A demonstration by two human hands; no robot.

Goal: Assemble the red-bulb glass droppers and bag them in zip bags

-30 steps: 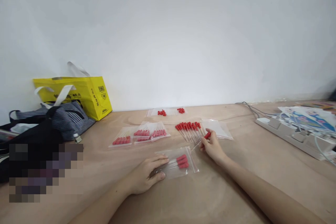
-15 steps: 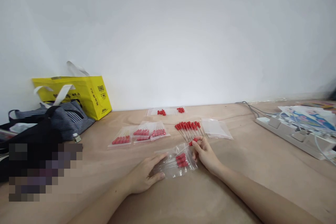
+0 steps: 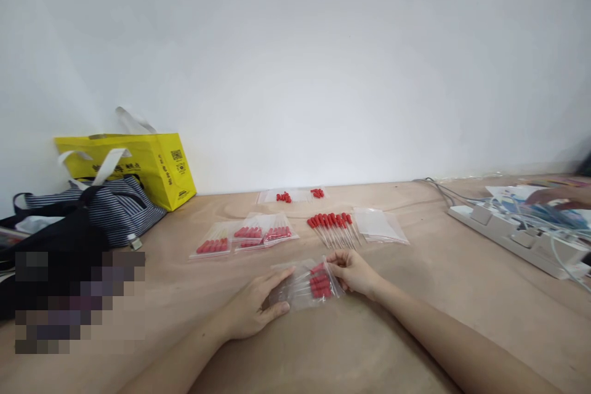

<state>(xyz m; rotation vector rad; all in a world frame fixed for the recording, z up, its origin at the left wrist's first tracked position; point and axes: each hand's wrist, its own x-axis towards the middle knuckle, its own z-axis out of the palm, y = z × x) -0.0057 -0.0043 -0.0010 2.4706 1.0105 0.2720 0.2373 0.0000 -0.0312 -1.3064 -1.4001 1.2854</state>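
A clear zip bag point(image 3: 302, 301) lies in front of me with several glass droppers point(image 3: 320, 287) inside, their red rubber bulbs toward the right. My left hand point(image 3: 258, 305) rests at the bag's left end, thumb and forefinger spread apart over the plastic. At the right end, my right hand point(image 3: 348, 271) pinches the red bulb of a further dropper point(image 3: 318, 268), which is largely within the bag's mouth. Just beyond my right hand, a row of loose droppers point(image 3: 332, 221) fans out, bulbs pointing away from me.
Filled bags of droppers point(image 3: 212, 246) lie to the left. Flat unfilled bags point(image 3: 381, 225) are right of the loose row. Loose red bulbs point(image 3: 284, 197) sit near the wall. A power strip point(image 3: 517, 237) with cables and a blurred co-worker's hand point(image 3: 567, 196) are right; a yellow bag point(image 3: 173, 166) stands left.
My right hand has moved slightly left and toward me, bringing the pinched dropper from outside the bag into its mouth. My left hand has stayed put. A blurred hand has appeared at the right.
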